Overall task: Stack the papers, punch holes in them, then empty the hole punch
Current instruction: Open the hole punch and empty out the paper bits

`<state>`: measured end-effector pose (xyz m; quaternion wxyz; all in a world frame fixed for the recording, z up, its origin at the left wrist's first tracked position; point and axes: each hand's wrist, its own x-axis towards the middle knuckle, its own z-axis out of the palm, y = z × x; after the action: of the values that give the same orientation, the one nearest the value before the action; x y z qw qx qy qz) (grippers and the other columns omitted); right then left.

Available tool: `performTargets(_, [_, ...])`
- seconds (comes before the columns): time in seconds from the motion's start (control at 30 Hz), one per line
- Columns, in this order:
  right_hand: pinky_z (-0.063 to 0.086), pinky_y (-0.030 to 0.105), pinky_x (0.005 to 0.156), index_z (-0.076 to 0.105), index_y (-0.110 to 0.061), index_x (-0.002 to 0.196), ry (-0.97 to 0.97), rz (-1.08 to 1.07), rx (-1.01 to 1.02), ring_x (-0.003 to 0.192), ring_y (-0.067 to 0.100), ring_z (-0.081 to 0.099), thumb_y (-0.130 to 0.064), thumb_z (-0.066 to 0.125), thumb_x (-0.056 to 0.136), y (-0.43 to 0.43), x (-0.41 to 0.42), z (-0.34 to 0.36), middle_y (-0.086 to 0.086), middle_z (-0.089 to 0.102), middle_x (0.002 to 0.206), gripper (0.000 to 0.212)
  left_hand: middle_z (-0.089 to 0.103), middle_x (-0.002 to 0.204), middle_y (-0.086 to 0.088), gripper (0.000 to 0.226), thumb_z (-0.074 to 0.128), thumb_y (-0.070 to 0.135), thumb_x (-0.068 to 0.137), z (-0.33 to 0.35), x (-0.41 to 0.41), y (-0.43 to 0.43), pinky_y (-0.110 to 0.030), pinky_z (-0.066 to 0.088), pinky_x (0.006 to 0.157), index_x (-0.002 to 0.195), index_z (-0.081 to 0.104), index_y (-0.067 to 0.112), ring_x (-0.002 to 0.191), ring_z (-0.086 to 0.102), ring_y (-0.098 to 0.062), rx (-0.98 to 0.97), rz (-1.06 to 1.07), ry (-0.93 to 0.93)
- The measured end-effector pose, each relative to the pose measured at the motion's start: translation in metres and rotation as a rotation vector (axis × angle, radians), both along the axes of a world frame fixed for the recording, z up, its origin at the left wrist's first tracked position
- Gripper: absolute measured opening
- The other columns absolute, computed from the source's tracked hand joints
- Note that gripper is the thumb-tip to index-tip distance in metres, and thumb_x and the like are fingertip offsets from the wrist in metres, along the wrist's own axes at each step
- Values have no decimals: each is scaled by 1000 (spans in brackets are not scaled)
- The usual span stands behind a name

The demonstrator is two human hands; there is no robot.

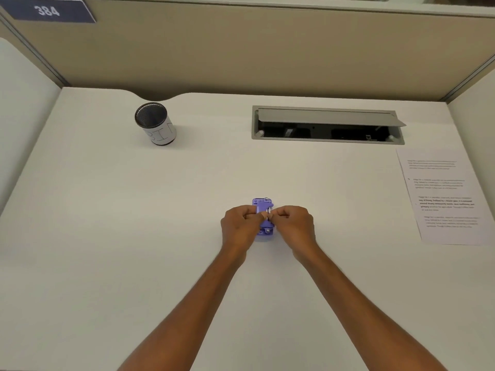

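Note:
A small purple hole punch [263, 203] sits in the middle of the white desk [107, 236]. My left hand [239, 223] grips it from the left and my right hand [293, 223] from the right, fingertips meeting over its metal middle. Most of the punch's body is hidden under my fingers. The printed papers [444, 196] lie flat at the desk's right edge, well apart from both hands. A black mesh cup [155, 124] with a white label reading "BIN" stands at the back left.
An open grey cable tray [326, 125] is set into the desk at the back right. Beige partition walls [241, 49] enclose the desk at the back and sides. A blue sign [47, 10] reads 384.

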<state>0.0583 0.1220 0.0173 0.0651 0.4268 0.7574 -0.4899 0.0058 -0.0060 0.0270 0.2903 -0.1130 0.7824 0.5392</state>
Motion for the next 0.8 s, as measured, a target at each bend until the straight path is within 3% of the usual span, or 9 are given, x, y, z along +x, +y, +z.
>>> performTargets(0.17, [57, 39, 72, 84, -17, 83, 87, 30, -107, 77, 22, 72, -22, 77, 94, -45, -29, 13, -2, 82, 83, 13, 86, 92, -5, 10, 75, 23, 99, 16, -21, -53, -49, 64, 94, 94, 84, 23, 100, 80, -34, -2, 51, 44])
performTargets(0.37, [49, 37, 69, 78, 2, 87, 151, 94, -207, 72, 22, 59, -17, 75, 92, -112, -69, 21, 25, 77, 92, 20, 83, 103, -19, 22, 70, 26, 97, 28, -56, -124, -59, 63, 99, 98, 82, 8, 106, 76, -48, -1, 148, 97])
performTargets(0.5, [45, 35, 67, 76, 2, 84, 152, 140, -218, 70, 21, 56, -17, 73, 90, -154, -93, 25, 26, 76, 91, 20, 81, 106, -25, 23, 68, 24, 97, 27, -79, -170, -65, 60, 104, 97, 81, 5, 102, 76, -51, 15, 199, 74])
performTargets(0.63, [43, 36, 69, 73, 6, 88, 119, 164, -206, 71, 21, 53, -15, 66, 90, -189, -116, 22, 28, 75, 96, 22, 80, 97, -18, 21, 68, 19, 102, 20, -102, -203, -55, 64, 103, 93, 80, 5, 83, 72, -29, -5, 215, 53])
performTargets(0.8, [43, 37, 69, 73, 7, 89, 72, 162, -172, 73, 24, 54, -14, 67, 91, -219, -142, 9, 28, 76, 98, 22, 76, 89, -9, 19, 67, 17, 104, 8, -129, -229, -44, 64, 95, 91, 79, 9, 79, 70, -25, -18, 192, 43])
